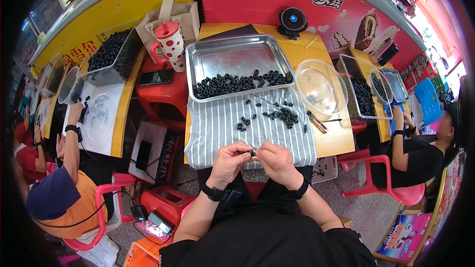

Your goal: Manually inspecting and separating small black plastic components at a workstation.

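Note:
Over the near edge of a grey striped cloth (208,123), my left hand (228,164) and my right hand (276,162) meet with fingertips pinched. Between them is a small black ring-shaped part (252,153), mostly covered by my fingers. Loose black parts of the same sort (284,117) lie scattered on the cloth just beyond my hands. A shallow metal tray (232,57) behind them holds many more along its near side. Right of the tray, a round clear plastic bowl (321,76) has small bits at its bottom. A slim tool with a dark tip (317,122) lies beside the cloth.
At the table's back stands a small black fan (293,22). Left, a red stool (161,96) carries a phone (156,77) and a polka-dot cup (170,44). People work at side tables, left (59,193) and right (420,158), near bins of black parts.

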`<state>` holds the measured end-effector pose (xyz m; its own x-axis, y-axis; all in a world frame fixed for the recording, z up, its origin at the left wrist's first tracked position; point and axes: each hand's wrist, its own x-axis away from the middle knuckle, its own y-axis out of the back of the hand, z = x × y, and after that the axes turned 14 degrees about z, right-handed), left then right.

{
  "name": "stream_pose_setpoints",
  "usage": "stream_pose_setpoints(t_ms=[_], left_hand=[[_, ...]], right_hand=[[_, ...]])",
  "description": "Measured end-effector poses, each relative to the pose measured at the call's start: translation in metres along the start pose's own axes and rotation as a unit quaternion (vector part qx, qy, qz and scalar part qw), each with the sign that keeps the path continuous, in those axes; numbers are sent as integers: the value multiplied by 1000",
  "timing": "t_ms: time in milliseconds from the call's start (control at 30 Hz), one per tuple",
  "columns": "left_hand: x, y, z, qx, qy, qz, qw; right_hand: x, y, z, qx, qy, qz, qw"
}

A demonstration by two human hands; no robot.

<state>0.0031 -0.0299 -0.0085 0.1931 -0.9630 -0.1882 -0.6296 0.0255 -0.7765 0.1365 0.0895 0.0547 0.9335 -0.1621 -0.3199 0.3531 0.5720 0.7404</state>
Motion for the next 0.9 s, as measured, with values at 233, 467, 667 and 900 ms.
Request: stream_pose_setpoints(t_ms=[233, 467, 667, 900], left_hand=[[0, 0, 0, -4, 3, -1, 1000], [1, -2, 1, -29, 15, -26, 999], [1, -5, -3, -43, 28, -32, 998], [2, -6, -2, -30, 30, -39, 998]], right_hand=[[0, -3, 2, -49, -12, -14, 999], [3, -7, -2, -89, -30, -4, 996], [6, -8, -5, -154, -51, -6, 987], [6, -11, -6, -201, -73, -16, 977]])
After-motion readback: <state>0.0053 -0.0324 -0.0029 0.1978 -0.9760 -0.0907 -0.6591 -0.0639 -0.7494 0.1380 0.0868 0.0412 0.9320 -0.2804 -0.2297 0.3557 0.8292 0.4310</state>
